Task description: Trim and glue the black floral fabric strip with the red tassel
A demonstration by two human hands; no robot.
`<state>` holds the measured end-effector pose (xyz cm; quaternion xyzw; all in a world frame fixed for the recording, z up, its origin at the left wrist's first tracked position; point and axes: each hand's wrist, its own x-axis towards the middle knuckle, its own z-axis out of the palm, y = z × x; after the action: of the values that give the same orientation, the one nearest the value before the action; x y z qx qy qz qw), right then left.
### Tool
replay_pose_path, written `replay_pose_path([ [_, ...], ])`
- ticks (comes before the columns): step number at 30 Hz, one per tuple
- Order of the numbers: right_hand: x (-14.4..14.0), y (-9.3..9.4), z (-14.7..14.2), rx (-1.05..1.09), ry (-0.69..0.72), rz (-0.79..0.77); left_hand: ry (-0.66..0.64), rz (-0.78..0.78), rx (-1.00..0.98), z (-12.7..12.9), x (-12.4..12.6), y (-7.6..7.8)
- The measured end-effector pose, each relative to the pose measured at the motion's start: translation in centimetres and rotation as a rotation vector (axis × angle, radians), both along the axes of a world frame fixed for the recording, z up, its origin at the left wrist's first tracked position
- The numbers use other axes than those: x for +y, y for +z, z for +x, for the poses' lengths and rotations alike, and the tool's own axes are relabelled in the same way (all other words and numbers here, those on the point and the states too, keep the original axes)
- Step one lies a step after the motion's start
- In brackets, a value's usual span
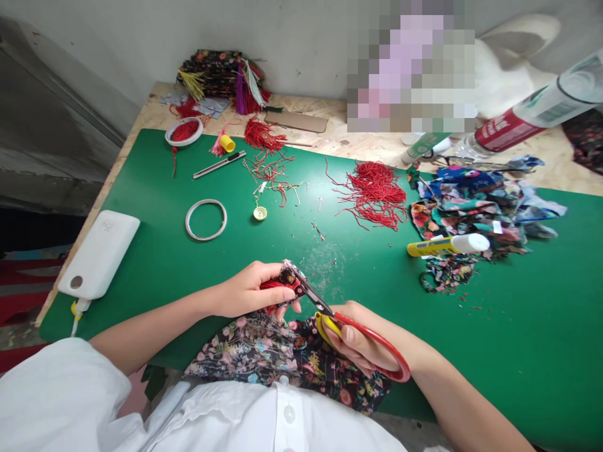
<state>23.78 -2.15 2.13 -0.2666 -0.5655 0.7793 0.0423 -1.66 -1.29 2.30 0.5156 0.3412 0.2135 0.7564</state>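
Observation:
My left hand [257,290] pinches a small gathered bundle of black floral fabric [287,274], with red cords showing between the fingers. In my right hand [362,342] is a pair of scissors [320,304] with red and yellow handles. The blades point up and left and reach the fabric bundle beside my left fingers; I cannot tell whether they touch it. Below both hands, a larger spread of black floral cloth [257,355] hangs over the table's near edge onto my lap.
On the green mat [155,176] lie a white ring [206,202], a utility knife [219,165], red cords [374,191], a yellow glue stick [433,246] and fabric scraps [490,207]. A white power bank [103,248] lies left; a bottle [509,129] stands back right.

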Motion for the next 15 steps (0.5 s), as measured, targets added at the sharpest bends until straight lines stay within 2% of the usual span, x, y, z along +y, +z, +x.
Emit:
replay_pose_path([
  [15,-0.24,0.2,-0.19,-0.023,-0.033,-0.021,-0.009,0.03,-0.003,0.0,0.01,0.1],
])
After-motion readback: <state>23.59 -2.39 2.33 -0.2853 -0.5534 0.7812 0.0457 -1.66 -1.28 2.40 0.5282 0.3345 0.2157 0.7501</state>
